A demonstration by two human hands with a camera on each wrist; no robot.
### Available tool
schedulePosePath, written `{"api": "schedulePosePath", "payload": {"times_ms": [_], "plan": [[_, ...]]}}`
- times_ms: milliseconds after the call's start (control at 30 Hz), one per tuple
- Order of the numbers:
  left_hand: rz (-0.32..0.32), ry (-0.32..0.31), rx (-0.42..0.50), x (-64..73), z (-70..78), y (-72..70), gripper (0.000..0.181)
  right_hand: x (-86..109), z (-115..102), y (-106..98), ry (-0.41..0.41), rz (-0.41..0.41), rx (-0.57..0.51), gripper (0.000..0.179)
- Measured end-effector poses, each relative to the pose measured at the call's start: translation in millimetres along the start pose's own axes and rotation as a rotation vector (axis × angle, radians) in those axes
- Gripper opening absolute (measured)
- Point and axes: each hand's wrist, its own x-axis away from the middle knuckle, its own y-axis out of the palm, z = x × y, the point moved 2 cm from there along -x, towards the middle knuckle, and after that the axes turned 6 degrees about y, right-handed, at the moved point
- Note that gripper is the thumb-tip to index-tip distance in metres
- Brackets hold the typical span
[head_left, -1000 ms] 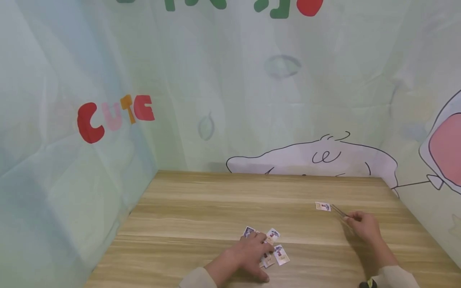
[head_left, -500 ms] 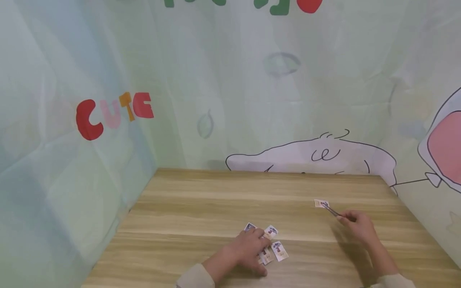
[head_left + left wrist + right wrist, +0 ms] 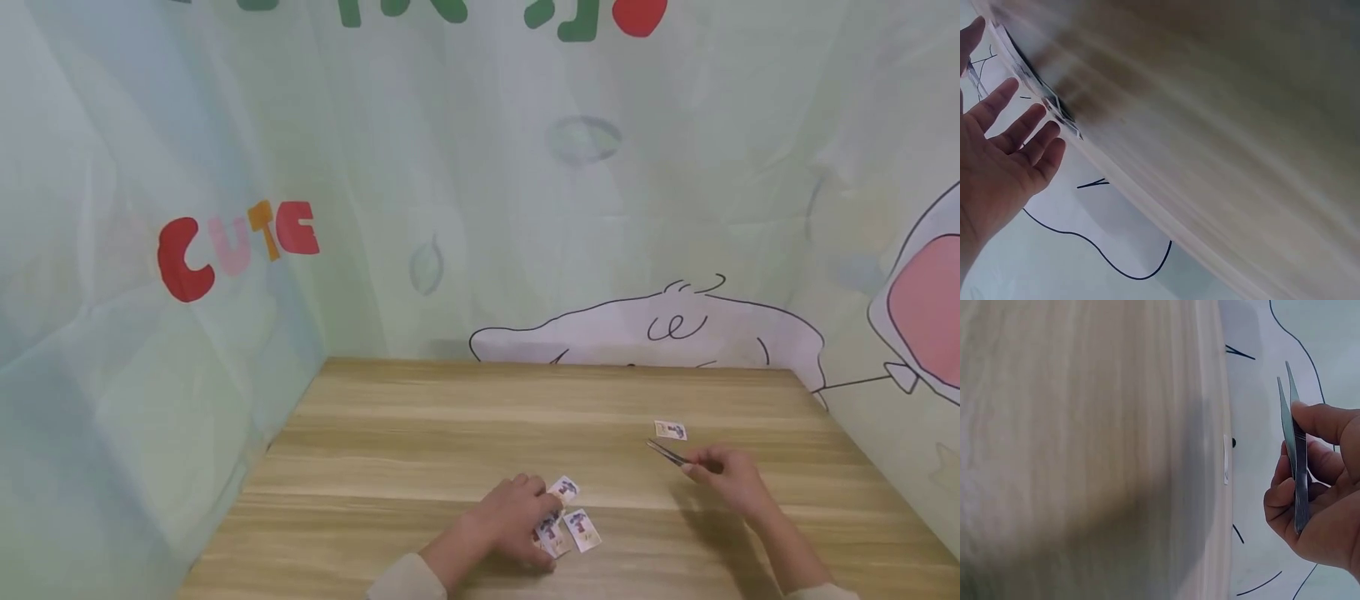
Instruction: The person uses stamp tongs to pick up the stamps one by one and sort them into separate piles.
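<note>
My right hand pinches metal tweezers between thumb and fingers. In the right wrist view the tweezers have their tips apart, with nothing between them. A single stamp-like picture card lies flat on the table just beyond the tweezers, apart from them. My left hand is over a loose group of similar cards and hides some of them. The left wrist view has the left hand's fingers spread and loosely bent, beside the thin edges of the cards.
The wood-grain table reaches back to a printed cloth wall with a cartoon figure. Another cloth wall stands along the left side. One card lies at the right of the group.
The tweezers' tips lay over the single card half a second ago; my right hand has since drawn them left and nearer. A dark card beyond my left fingers is no longer visible.
</note>
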Motion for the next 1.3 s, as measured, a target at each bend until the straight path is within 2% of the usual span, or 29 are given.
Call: {"api": "schedulePosePath", "payload": {"times_ms": [200, 467, 733, 1000, 1300], "plan": [[-0.006, -0.021, -0.059, -2.1, -2.7, 0.0, 0.071, -1.7, -2.4, 7.4, -0.059, -0.079, -0.013, 0.014], [-0.008, -0.04, -0.094, -1.4, -8.2, 1.4, 0.075, -4.6, -6.8, 16.0, -0.178, -0.133, 0.022, 0.011], [-0.018, -0.084, -0.019, -1.5, -7.9, 1.0, 0.078, -8.7, -14.7, 25.9, -0.259, -0.193, 0.044, 0.009], [-0.047, -0.108, 0.066, -1.2, -5.1, 2.7, 0.083, -11.2, -18.1, 35.1, -0.249, -0.237, 0.042, 0.009], [-0.063, -0.121, 0.086, -1.3, -1.7, 2.0, 0.081, -11.8, -18.5, 44.0, -0.284, -0.289, 0.052, 0.007]]}}
